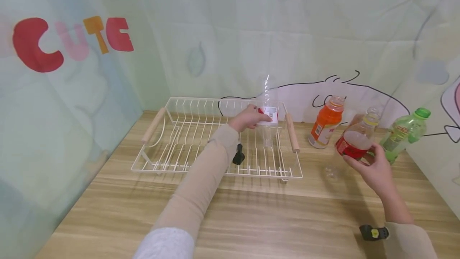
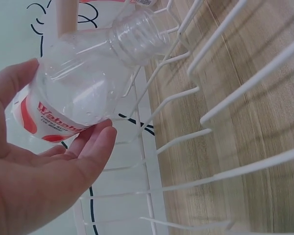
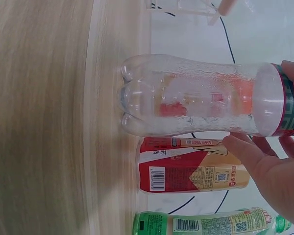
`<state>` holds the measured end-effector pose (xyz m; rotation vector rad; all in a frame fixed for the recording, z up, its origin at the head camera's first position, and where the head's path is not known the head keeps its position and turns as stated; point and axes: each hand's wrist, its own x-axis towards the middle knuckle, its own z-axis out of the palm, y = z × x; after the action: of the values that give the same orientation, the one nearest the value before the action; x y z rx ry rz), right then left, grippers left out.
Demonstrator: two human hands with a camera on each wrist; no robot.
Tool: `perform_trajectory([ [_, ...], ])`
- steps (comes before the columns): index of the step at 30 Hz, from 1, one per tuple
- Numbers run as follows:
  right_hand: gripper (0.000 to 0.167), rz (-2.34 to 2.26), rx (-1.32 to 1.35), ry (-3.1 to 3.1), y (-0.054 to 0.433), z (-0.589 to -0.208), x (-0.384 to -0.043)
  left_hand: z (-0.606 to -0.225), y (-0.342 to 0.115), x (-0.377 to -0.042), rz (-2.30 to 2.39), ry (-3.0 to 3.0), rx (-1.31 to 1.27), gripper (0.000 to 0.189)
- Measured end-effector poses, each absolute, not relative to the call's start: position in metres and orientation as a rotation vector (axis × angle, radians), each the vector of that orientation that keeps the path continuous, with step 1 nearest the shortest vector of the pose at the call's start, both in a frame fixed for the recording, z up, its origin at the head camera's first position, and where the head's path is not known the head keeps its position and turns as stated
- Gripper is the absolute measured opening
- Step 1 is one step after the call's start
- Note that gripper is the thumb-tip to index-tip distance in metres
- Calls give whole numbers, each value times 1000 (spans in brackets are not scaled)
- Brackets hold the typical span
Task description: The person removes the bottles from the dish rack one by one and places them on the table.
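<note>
My left hand (image 1: 249, 118) grips a clear plastic bottle (image 1: 268, 113) with a red and white label. That bottle is upside down, its open neck (image 2: 139, 36) pointing down among the wires at the right end of the white dish rack (image 1: 201, 171). On the right, my right hand (image 1: 375, 169) holds a clear bottle (image 3: 201, 98) round its red label (image 1: 350, 147). It stands base down and a little tilted, with a yellow ring at the neck. A red and tan bottle (image 3: 191, 166) is partly hidden behind it.
An orange bottle (image 1: 326, 121) stands just right of the rack, and a green bottle (image 1: 404, 133) stands at the far right. Wooden handles (image 1: 292, 133) flank the rack. A printed curtain (image 1: 230, 51) hangs behind the wooden table (image 1: 251, 219).
</note>
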<state>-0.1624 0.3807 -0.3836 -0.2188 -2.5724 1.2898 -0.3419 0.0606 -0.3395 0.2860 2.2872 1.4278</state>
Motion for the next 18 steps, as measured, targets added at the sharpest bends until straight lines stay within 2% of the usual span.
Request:
perform_trajectory([
  [4, 82, 1299, -221, -2565, 383, -382, -161, -338, 58, -343, 1420, 2287, 289, 86],
  [9, 80, 1294, -220, -2528, 389, -384, -162, -334, 55, -342, 1442, 2266, 283, 82],
  [15, 78, 1224, -194, -2496, 393, -376, -156, -323, 53, -340, 1473, 2258, 332, 66],
  [18, 79, 1212, -201, -2482, 395, -370, -151, -317, 51, -338, 1466, 2262, 336, 70],
])
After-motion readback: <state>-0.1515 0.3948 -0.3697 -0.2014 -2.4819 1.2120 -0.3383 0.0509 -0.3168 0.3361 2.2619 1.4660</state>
